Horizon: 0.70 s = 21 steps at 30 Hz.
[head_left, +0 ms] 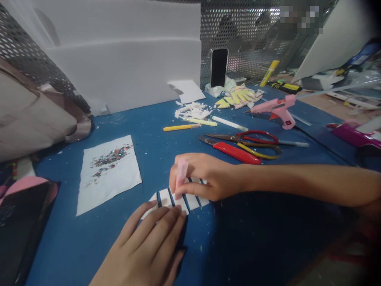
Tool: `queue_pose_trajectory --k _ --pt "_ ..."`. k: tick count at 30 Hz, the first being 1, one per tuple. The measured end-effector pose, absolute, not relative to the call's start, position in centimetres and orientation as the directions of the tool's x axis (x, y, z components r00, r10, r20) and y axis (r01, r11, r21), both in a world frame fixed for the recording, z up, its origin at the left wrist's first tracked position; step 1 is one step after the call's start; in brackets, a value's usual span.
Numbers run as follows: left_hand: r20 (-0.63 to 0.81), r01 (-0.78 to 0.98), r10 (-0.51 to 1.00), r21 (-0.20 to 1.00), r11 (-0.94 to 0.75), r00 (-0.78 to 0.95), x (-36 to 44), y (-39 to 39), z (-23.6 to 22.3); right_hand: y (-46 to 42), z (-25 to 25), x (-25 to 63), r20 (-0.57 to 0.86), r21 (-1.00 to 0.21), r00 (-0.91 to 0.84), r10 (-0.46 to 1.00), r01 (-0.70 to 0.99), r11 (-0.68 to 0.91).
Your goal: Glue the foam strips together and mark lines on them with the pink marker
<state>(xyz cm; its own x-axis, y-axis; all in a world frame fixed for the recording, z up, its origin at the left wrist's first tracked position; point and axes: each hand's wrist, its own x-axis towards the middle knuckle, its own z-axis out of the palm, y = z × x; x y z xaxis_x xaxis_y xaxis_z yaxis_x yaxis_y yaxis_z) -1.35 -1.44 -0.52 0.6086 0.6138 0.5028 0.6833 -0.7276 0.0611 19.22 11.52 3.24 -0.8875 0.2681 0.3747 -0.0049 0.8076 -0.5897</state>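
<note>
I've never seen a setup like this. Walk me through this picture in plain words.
There is no machine working here: these are a person's own bare hands, seen from a camera worn on the head, looking forward and down. This is the only view.

The right hand holds a pink stick, perhaps a marker, over some white pieces laid side by side. The left hand rests its fingertips on their near edge.

On the blue tabletop, to the left, lies a white sheet with shiny bits scattered on it. Farther back are a red-handled cutter, scissors and a pink glue gun. A phone stands at the back.
</note>
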Motion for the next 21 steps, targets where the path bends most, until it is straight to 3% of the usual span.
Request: queue_pose_trajectory --k 6,11,14,17,21 --pt "0.465 0.667 0.609 0.053 -0.743 0.642 -1.0 -1.2 0.4 11.0 3.1 19.0 0.404 -0.534 -0.891 0.206 -0.047 0.844" --pt "0.480 0.675 0.618 0.071 -0.734 0.622 -0.9 -1.4 0.6 11.4 4.0 19.6 0.348 -0.718 -0.849 0.398 0.031 0.696" --pt "0.466 0.675 0.618 0.059 -0.736 0.633 -0.9 -1.5 0.5 12.0 4.9 20.2 0.423 -0.819 -0.701 0.575 -0.023 0.574" --pt "0.431 0.675 0.618 0.028 -0.738 0.658 -1.0 -1.4 0.4 12.3 4.7 21.0 0.532 -0.792 -0.563 0.633 -0.067 0.606" --pt "0.380 0.686 0.629 -0.019 -0.727 0.678 -1.2 -1.1 0.4 12.2 2.6 21.7 0.553 -0.778 -0.560 0.617 -0.082 0.623"
